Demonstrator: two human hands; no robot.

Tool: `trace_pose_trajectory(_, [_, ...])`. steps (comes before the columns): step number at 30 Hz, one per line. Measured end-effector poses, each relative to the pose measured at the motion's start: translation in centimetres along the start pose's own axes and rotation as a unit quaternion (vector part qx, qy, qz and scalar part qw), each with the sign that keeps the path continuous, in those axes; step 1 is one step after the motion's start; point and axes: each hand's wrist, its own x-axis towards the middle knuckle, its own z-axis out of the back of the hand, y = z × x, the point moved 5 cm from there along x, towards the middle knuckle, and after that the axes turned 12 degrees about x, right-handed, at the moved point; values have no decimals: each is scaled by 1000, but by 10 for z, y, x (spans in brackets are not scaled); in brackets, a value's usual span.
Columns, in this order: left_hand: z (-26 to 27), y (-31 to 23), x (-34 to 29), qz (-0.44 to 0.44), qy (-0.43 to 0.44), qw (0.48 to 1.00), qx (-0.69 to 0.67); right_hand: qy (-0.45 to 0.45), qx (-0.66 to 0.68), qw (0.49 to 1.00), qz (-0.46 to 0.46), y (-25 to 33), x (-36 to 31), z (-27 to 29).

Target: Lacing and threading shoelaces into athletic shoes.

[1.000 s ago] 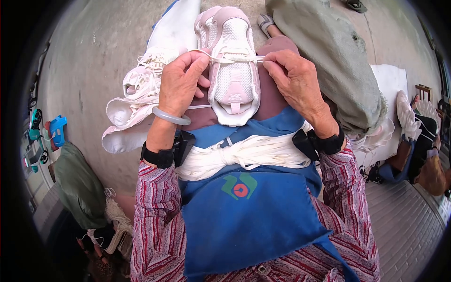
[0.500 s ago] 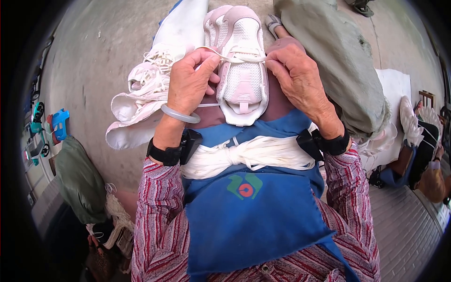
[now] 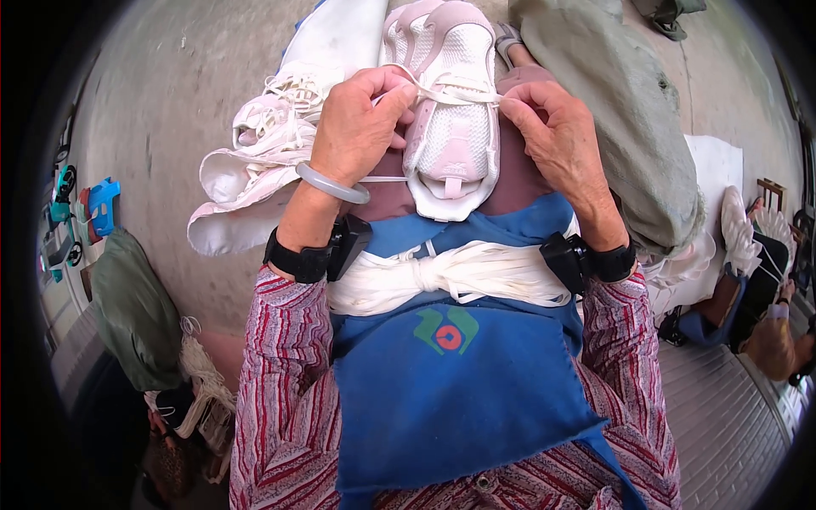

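Note:
A pink and white mesh shoe upper (image 3: 450, 153) lies across my lap, with its pink tongue end toward me. A flat white shoelace (image 3: 459, 97) crosses over its middle. My left hand (image 3: 361, 123) pinches the lace on the left side between thumb and fingers. On the right side, my right hand (image 3: 557, 127) pinches the other part of the lace close to the upper's edge. More rounded pink toe pieces (image 3: 408, 34) sit stacked behind this upper. A tied bundle of white laces (image 3: 446, 272) rests on my blue apron (image 3: 459, 408), between my forearms.
Several pink and white uppers (image 3: 255, 183), some laced, lie to the left beside a white sheet (image 3: 340, 38). Grey-green cloth (image 3: 612, 110) covers something at the right. Farther right, a person (image 3: 769, 331) sits near more pale uppers (image 3: 738, 225). Another green cloth (image 3: 132, 297) is at the lower left.
The upper and both hands appear slightly farther right and up in the picture, as the whole view has shifted a little. Both hands keep their pinch on the lace.

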Motion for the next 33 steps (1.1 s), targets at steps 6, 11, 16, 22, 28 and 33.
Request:
trace_pose_trajectory(6, [-1, -2, 8, -89, -44, 987, 130, -44, -37, 997, 45, 7, -4, -6])
trace_pose_trajectory(11, [-3, -7, 4, -152, -77, 969, 177, -58, 1, 998, 5, 8, -12, -5])
trace_pose_trajectory(16, [-6, -18, -2, -257, -158, 919, 254, -69, -64, 994, 49, 27, -27, -4])
trace_pose_trajectory(22, [-9, -22, -24, -268, -174, 915, 245, -29, -218, 971, 99, 38, -30, -26])
trace_pose_trajectory(28, [-29, -22, -30, -248, -147, 888, 358, -46, -201, 971, 124, 27, -27, -29])
trace_pose_trajectory(33, [-30, -22, -23, -228, -113, 887, 386, -71, -127, 976, 163, 25, -26, -23])
